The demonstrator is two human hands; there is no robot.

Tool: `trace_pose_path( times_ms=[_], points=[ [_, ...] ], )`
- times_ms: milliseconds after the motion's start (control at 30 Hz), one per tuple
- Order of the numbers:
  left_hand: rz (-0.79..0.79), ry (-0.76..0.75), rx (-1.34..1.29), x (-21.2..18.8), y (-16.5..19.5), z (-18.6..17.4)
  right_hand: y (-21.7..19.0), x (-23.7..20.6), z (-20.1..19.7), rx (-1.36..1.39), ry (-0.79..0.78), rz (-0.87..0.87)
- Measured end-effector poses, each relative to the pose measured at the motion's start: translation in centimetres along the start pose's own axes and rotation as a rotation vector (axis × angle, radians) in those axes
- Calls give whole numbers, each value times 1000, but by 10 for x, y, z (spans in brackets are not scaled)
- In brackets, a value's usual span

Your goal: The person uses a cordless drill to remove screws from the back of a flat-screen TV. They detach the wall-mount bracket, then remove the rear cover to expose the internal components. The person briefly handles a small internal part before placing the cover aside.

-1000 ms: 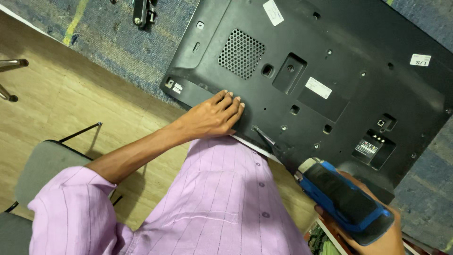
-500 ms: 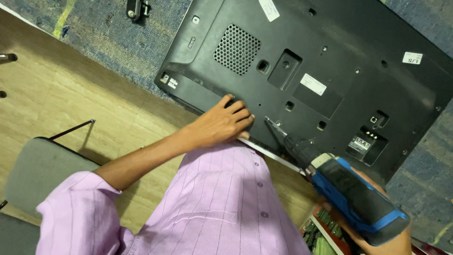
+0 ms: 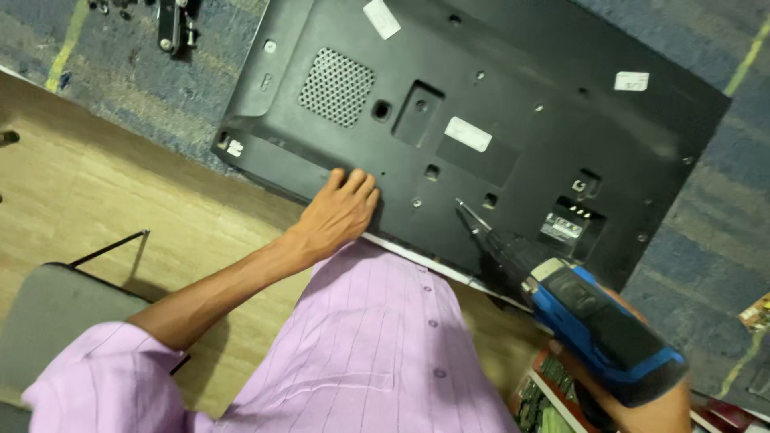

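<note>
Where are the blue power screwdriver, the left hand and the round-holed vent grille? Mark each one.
blue power screwdriver [image 3: 597, 333], head view, on its blue body.
left hand [image 3: 337, 216], head view, on the back of the hand.
vent grille [image 3: 337, 87], head view, on the middle of the perforated patch.

wearing: lilac button-up shirt with thin dark pinstripes [image 3: 377, 345] | small matching buttons running down front placket | left sleeve [image 3: 104, 385] sitting rolled above elbow | forearm showing bare

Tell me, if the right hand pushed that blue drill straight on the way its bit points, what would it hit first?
Most likely the black back panel, just beyond the bit tip. The right hand aims the blue drill up and leftward at it; how close the tip sits is unclear.
</note>
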State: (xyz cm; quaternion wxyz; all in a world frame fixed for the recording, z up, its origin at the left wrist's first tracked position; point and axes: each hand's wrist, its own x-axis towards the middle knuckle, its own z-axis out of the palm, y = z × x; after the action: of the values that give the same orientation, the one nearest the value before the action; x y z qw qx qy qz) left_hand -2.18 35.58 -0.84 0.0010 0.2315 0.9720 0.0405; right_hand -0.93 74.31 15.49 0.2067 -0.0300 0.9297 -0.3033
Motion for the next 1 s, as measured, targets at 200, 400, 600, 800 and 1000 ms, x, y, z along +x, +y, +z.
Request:
trace_pose_path(
  times_ms=[200,400,600,800,1000],
  points=[
    [-158,15,33,-2,16,2,11,-2,-21,45,14,4],
    [-184,-15,122,-5,20,2,32,4,-30,-16,95,12],
    [-255,156,-102,-16,13,-6,99,6,-46,-153,385,-152],
    [-288,20,-110,-25,-5,-22,225,47,-54,-400,734,-297],
    [-279,-36,41,-25,10,-12,318,80,-53,-819,653,-150]
  ],
)
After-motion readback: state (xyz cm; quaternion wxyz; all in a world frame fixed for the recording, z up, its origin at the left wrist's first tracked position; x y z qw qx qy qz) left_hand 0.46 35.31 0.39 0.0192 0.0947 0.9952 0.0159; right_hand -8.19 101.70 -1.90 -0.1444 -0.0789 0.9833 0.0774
